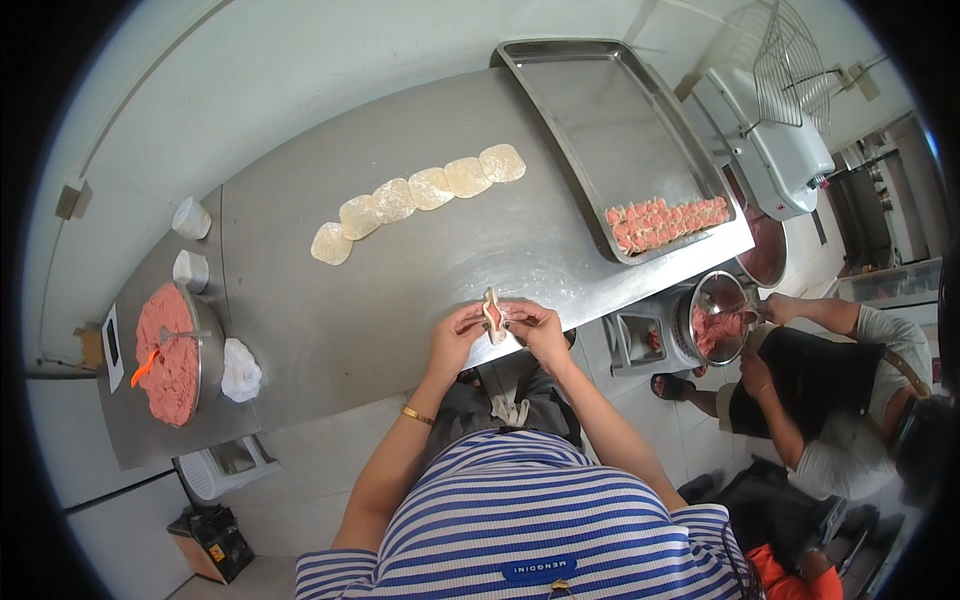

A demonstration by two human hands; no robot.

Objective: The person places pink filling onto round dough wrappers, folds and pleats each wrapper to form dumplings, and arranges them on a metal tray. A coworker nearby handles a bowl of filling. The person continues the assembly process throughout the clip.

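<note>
Between my two hands, just above the near edge of the steel table (300,330), is a dumpling (493,315) with pink meat filling showing along its middle. My left hand (459,327) pinches its left side, and my right hand (540,328) pinches the right side. Farther off, a slanting row of round, floured dough wrappers (393,201) lies on the table, edges overlapping or touching. A large metal tray (600,110) stands at the far right, with rows of filled dumplings (665,224) packed in its near end.
At the left end, a big bowl of pink meat filling (165,360) holds an orange-handled utensil (145,368). Beside it are a white plastic bag (240,370) and two white containers (191,270). On the right, another person (830,390) works at a bowl of meat (718,325) near a mixer (765,140).
</note>
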